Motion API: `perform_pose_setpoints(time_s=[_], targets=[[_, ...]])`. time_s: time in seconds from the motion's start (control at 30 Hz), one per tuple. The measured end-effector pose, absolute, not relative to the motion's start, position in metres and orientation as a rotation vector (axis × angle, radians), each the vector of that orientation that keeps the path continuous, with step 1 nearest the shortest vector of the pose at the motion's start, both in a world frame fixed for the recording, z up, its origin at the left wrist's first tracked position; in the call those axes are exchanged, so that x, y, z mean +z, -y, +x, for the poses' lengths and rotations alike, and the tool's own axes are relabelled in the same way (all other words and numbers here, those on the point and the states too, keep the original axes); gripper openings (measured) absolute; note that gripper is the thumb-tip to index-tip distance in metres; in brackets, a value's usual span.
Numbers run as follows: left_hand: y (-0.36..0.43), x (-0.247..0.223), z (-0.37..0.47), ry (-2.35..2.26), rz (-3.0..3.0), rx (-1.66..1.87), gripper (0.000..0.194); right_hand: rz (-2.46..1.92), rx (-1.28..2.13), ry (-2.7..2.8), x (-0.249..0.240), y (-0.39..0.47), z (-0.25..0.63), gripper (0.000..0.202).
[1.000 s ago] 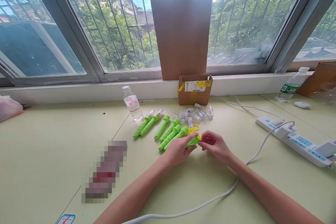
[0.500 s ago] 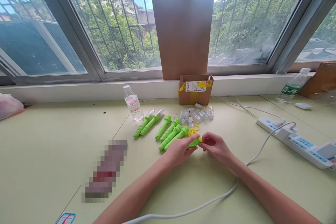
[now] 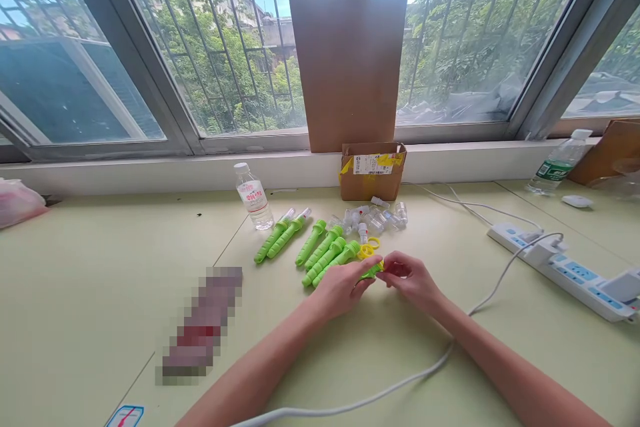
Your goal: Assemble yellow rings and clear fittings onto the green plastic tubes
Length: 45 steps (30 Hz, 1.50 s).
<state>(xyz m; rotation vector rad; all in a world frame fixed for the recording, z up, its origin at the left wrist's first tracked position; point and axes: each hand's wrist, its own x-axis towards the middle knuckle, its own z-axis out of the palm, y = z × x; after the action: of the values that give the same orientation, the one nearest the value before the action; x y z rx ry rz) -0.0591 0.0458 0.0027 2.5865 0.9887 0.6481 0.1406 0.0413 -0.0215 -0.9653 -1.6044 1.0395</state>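
Observation:
My left hand is closed around a green plastic tube, much of it hidden by the fingers. At the tube's right end, the fingertips of my right hand pinch a small yellow ring; whether it is seated on the tube I cannot tell. Several ribbed green tubes with threaded ends lie just left of and beyond my left hand. Farther left, two green tubes have clear tips. Loose yellow rings rest right behind my hands, beside a pile of small clear plastic pieces.
A cardboard box stands behind the clear pieces, and a water bottle behind the tubes. To the right are a power strip and another bottle. A white cable passes beneath my right forearm. A blurred strip lies left.
Both hands stay almost in place. My right fingers have shifted slightly at the tube's end, and less of the yellow ring shows now.

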Motion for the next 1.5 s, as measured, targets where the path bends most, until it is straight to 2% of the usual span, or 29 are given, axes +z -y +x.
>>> perform_pose_setpoints(time_s=[0.4,0.87,1.5], targets=[[-0.039,0.013,-0.05,-0.982,2.151,0.812,0.039,-0.907,0.941,1.636,-0.012,-0.041,0.14,0.022],[-0.04,0.01,-0.046,-0.831,1.575,0.727,0.05,-0.881,1.079,1.621,-0.012,-0.045,0.142,0.027],[-0.039,0.007,-0.044,-0.758,1.487,0.766,0.048,-0.928,0.975,1.738,-0.015,-0.049,0.147,0.025]])
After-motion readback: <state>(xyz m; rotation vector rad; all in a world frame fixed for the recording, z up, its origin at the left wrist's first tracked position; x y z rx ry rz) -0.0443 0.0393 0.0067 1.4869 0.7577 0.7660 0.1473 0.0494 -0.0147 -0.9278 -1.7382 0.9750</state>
